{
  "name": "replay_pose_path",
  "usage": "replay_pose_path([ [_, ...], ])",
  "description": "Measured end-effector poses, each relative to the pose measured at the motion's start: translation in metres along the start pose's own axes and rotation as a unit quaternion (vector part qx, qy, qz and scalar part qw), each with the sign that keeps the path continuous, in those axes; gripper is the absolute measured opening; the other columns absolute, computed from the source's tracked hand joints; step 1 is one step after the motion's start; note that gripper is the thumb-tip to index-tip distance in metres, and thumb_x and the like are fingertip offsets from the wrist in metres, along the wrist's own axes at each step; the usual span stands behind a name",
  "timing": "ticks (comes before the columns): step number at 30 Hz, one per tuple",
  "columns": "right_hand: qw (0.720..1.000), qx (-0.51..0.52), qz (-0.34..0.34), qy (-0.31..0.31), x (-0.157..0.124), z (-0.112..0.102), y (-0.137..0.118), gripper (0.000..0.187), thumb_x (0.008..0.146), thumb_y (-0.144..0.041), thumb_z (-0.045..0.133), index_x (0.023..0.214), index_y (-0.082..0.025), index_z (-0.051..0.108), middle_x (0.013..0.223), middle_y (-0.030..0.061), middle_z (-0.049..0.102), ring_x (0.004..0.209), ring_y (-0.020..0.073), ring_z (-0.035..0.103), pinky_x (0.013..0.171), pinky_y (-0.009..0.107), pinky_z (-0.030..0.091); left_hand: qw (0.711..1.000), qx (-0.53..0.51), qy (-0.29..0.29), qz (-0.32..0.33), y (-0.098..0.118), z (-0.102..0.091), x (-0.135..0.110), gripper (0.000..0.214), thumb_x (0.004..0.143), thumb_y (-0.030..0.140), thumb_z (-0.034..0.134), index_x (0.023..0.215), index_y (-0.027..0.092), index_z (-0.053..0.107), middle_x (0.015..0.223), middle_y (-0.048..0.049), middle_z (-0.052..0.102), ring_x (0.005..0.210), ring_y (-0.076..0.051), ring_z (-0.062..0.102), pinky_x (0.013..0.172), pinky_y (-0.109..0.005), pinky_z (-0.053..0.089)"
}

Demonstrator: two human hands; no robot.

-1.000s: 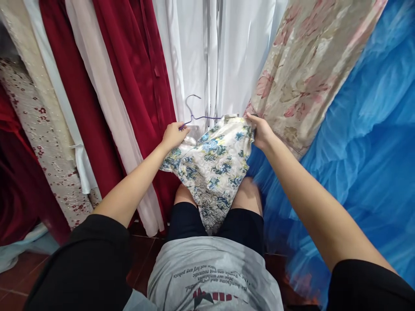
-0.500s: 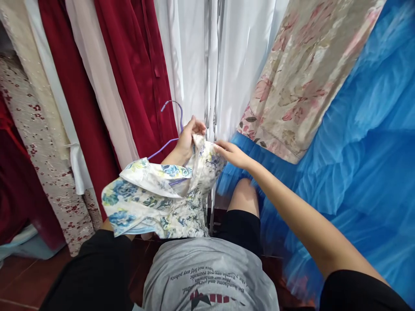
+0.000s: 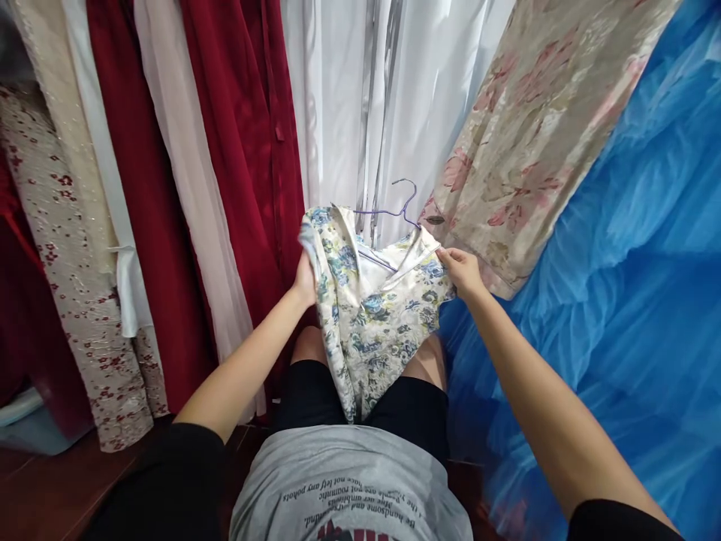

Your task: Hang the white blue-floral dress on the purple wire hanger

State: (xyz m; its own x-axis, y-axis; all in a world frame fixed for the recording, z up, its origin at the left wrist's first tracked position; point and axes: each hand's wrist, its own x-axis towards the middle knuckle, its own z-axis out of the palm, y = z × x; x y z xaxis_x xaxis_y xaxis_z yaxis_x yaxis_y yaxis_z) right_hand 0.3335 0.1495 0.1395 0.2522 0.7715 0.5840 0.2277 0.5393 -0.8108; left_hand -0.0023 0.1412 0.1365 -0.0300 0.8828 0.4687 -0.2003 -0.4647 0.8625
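Note:
A white floral dress (image 3: 388, 323) with blue and green flowers hangs in front of my lap, its lower part hidden between my legs. A purple wire hanger (image 3: 406, 201) sits inside its neckline, with the hook pointing up and away from me. My left hand (image 3: 307, 279) grips the garment's left side near the sleeve; most of its fingers are behind the cloth. At the other shoulder, my right hand (image 3: 460, 269) pinches the fabric edge between thumb and fingers.
Dark red garments (image 3: 236, 135) and a pale pink one (image 3: 180, 150) hang to the left. White drapes (image 3: 332, 105) hang straight ahead. On the right are a beige floral garment (image 3: 523, 150) and blue tulle (image 3: 636, 300). A grey-blue tub (image 3: 48, 428) stands on the floor at lower left.
The floral dress has swung from lying sideways on the left to upright in front of me. Its hanger hook moved right. My left hand came out from inside it and now holds its left side.

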Motion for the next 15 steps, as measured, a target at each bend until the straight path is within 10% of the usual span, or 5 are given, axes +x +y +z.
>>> replay_pose_path([
  [7,0.991,-0.034,0.076,-0.105,-0.005,0.021,-0.038,0.039,0.067,-0.054,0.077,0.064,-0.018,0.066,0.054,-0.0018,0.055,0.052,0.0116,0.045,0.050,0.025,0.033,0.989,-0.132,0.071,-0.007,-0.033,-0.019,-0.052,0.047,0.077,0.047,0.079,0.113,0.018,0.070,0.115,-0.0099,0.076,0.121,-0.030,0.066,0.109,-0.044,0.050],
  [15,0.993,-0.037,0.090,-0.066,0.008,0.012,-0.065,0.034,0.066,-0.048,0.081,0.068,-0.016,0.070,0.057,0.0010,0.060,0.052,0.0132,0.050,0.049,0.026,0.036,0.984,-0.151,0.095,0.011,-0.027,0.002,-0.055,0.046,0.072,0.034,0.083,0.112,0.016,0.071,0.119,-0.0107,0.075,0.122,-0.031,0.066,0.109,-0.042,0.050],
])
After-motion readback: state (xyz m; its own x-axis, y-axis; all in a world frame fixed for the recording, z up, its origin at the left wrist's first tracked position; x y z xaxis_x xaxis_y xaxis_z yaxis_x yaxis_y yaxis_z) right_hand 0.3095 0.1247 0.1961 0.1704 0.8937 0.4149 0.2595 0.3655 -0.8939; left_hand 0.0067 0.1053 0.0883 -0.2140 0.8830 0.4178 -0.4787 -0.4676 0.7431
